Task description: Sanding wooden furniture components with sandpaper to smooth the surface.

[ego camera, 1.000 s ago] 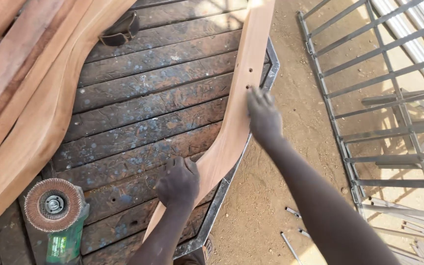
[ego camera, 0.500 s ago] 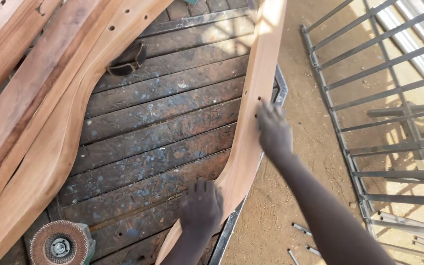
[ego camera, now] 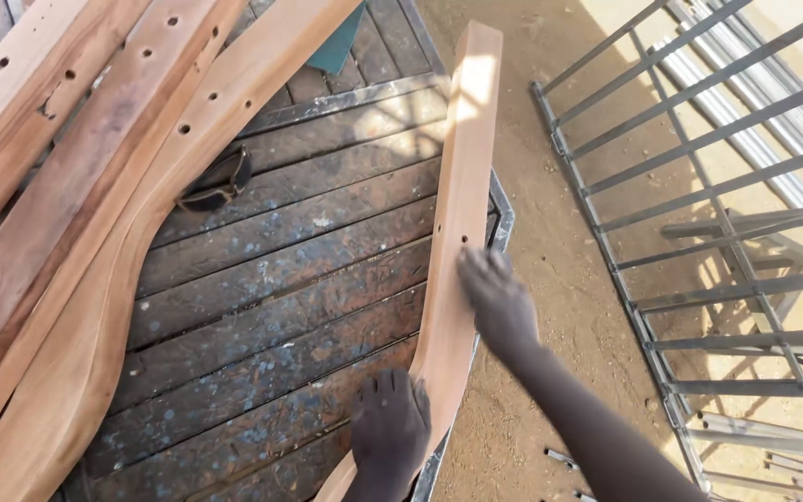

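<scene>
Resting left hand (ego camera: 390, 429), right hand (ego camera: 499, 302) on curved plank (ego camera: 457, 223) at table edge (ego camera: 502, 216)

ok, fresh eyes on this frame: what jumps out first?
The long curved wooden piece running up the right edge of the dark plank worktable, with the right hand flat on its side near the drilled holes and the left hand pressing its lower end. At left lies a stack of similar curved wooden pieces with holes. A grey metal grille rests on the sandy ground at right.

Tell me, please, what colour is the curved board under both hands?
Light reddish-brown bare wood, seen in the head view.
</scene>
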